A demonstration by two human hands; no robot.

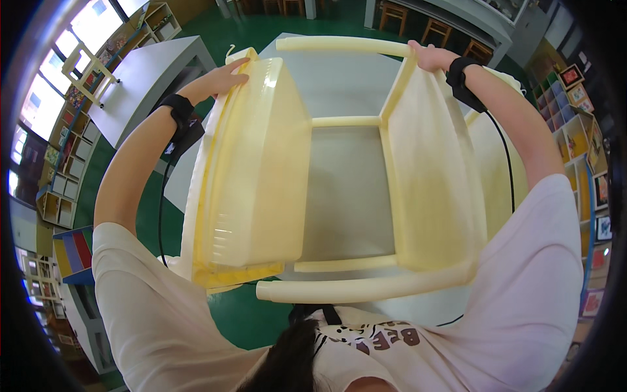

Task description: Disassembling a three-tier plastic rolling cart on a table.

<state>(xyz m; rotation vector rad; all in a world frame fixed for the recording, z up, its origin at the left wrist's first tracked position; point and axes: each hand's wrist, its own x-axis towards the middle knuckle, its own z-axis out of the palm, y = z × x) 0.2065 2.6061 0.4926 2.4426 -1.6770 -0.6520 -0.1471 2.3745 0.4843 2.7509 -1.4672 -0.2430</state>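
Two cream plastic trays stand on their sides over a grey table. My left hand (pixel 225 80) is closed over the far rim of the left tray (pixel 274 163), fingers on its edge. My right hand (pixel 432 57) grips the far corner of the right tray (pixel 431 176), where a cream tube (pixel 346 44) meets it. Several tubes reach left from the right tray, among them a long near tube (pixel 366 289) with a free left end. The middle tube (pixel 346 121) reaches the left tray's side; whether it joins there I cannot tell.
The grey table (pixel 353 196) shows between the trays. Another cream plastic piece (pixel 506 157) lies beyond the right tray. At far left, a second table (pixel 153 85) bears a small cream wheeled frame (pixel 91 73). Shelves (pixel 68 170) line the left; wooden stools (pixel 436 31) stand at the back. Cables hang from both wrists.
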